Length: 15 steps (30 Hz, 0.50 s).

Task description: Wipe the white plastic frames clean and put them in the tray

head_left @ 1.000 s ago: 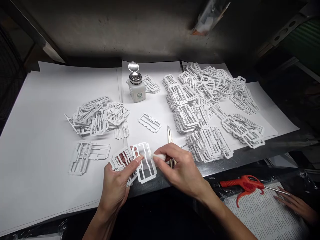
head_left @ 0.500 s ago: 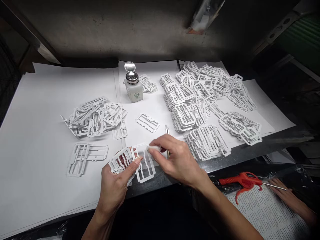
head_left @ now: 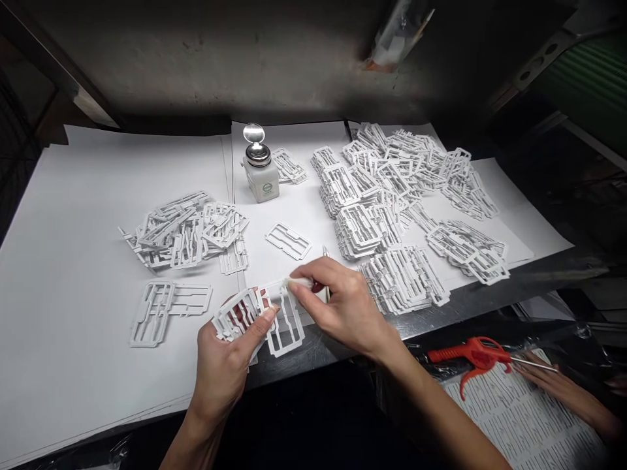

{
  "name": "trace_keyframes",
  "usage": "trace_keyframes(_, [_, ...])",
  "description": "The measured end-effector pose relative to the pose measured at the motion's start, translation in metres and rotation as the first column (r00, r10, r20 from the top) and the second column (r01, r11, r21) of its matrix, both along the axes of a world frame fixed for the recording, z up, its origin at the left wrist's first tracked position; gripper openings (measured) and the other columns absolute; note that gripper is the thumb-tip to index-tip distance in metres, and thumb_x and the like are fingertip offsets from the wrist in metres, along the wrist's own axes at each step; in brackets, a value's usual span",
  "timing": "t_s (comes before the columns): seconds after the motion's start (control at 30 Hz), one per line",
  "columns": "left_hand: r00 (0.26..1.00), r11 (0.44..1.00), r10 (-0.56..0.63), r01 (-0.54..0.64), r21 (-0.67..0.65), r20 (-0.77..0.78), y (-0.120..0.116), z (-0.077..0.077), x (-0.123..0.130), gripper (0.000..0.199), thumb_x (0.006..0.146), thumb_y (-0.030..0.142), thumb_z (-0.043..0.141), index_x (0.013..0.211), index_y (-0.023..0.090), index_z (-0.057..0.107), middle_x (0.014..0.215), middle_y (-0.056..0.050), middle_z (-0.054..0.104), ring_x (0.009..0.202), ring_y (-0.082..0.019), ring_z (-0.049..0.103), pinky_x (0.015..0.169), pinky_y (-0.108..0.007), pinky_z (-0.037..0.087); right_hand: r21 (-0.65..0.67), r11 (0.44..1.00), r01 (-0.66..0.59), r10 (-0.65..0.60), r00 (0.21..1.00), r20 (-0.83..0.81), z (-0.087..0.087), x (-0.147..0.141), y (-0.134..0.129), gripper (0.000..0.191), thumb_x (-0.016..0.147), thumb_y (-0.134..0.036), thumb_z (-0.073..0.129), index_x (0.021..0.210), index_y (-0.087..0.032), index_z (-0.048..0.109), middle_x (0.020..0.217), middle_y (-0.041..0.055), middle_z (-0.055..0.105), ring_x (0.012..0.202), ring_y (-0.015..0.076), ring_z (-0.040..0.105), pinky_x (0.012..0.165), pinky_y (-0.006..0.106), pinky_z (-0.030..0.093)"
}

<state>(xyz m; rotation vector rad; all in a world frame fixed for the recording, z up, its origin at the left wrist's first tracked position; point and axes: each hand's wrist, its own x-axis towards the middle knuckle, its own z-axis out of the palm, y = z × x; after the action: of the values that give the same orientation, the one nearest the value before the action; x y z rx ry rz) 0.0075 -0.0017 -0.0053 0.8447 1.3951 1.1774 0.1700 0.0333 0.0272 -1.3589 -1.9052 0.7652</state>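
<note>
My left hand (head_left: 228, 352) is closed around a bundle of flat white slotted frames (head_left: 238, 313), its thumb pinning one more slotted frame (head_left: 287, 336) that sticks out to the right. My right hand (head_left: 345, 307) pinches a small white wad (head_left: 300, 282), perhaps cloth or cotton, against that frame's upper right corner. Part of a slim pointed tool (head_left: 326, 251) shows behind my right hand; the rest is hidden. Just beyond the hands a single slotted frame (head_left: 288, 241) lies flat on white paper.
A white pump bottle (head_left: 263, 183) with its metal lid raised stands at centre back. Frames lie in a loose heap (head_left: 189, 232) at left and in stacks (head_left: 360, 228) at right. Lower right, a red air gun (head_left: 473, 358) lies near another person's hand (head_left: 553, 382).
My right hand has shifted slightly left and up, bringing the white wad to the frame's top corner. The other person's hand at lower right has moved left. My left hand stays nearly still.
</note>
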Motion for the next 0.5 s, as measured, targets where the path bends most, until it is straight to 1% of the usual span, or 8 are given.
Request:
trace_keyframes(0.07, [1.000,1.000,0.015,-0.015,0.001,-0.020,-0.001,-0.001,0.001,0.028,0.068,0.020,0.072,0.095,0.015,0.068,0.096,-0.007,0.070,0.092,-0.027,0.064,0.086,-0.038,0.050,-0.006,1.000,-0.030,0.031,0.998,0.048,0.000,-0.002,0.004,0.009,0.087,-0.014,0.056,0.093,-0.015,0.063,0.089,0.0041,0.060,0.077,0.0153,0.056,0.069,0.024,0.043])
trace_keyframes(0.13, [0.999,0.999,0.046,-0.046,0.001,-0.024,-0.001,-0.001,0.001,0.028,0.067,0.021,0.073,0.094,0.014,0.068,0.095,-0.007,0.070,0.092,-0.027,0.064,0.085,-0.037,0.050,-0.068,0.994,-0.085,0.092,0.991,0.101,0.001,0.000,0.003,0.009,0.086,-0.013,0.056,0.091,-0.016,0.063,0.087,0.0028,0.060,0.072,0.0143,0.056,0.067,0.024,0.043])
trace_keyframes(0.2, [0.997,0.997,0.073,-0.073,0.000,-0.019,0.001,0.000,0.000,0.027,0.067,0.021,0.073,0.093,0.014,0.069,0.096,-0.007,0.070,0.093,-0.027,0.063,0.085,-0.037,0.050,-0.123,0.986,-0.108,0.122,0.987,0.108,0.003,0.004,-0.002,0.008,0.085,-0.012,0.058,0.088,-0.016,0.064,0.085,0.0016,0.060,0.069,0.0135,0.056,0.065,0.024,0.042])
trace_keyframes(0.33, [0.997,0.997,0.078,-0.078,-0.016,0.017,0.006,0.002,0.000,0.028,0.067,0.020,0.073,0.094,0.014,0.069,0.099,-0.008,0.069,0.095,-0.027,0.062,0.086,-0.038,0.050,-0.123,0.991,-0.051,0.055,0.998,0.031,0.002,0.008,-0.012,0.009,0.086,-0.014,0.058,0.092,-0.015,0.064,0.086,0.0028,0.060,0.073,0.0141,0.056,0.067,0.024,0.042])
trace_keyframes(0.4, [0.994,0.995,0.098,-0.097,-0.026,0.038,0.008,0.001,0.000,0.029,0.066,0.020,0.073,0.094,0.014,0.069,0.099,-0.008,0.069,0.094,-0.027,0.063,0.085,-0.038,0.051,-0.139,0.989,-0.054,0.059,0.998,0.031,-0.002,0.007,-0.017,0.010,0.087,-0.015,0.057,0.095,-0.016,0.063,0.087,0.0032,0.059,0.072,0.0143,0.055,0.067,0.025,0.042])
trace_keyframes(0.5, [0.985,0.987,0.162,-0.161,-0.026,0.053,0.009,0.000,0.001,0.031,0.066,0.019,0.073,0.096,0.014,0.068,0.098,-0.007,0.069,0.095,-0.026,0.062,0.084,-0.036,0.051,-0.209,0.976,-0.064,0.073,0.997,0.034,-0.008,0.007,-0.028,0.009,0.088,-0.016,0.056,0.093,-0.018,0.062,0.085,0.0018,0.058,0.069,0.0137,0.054,0.065,0.025,0.042])
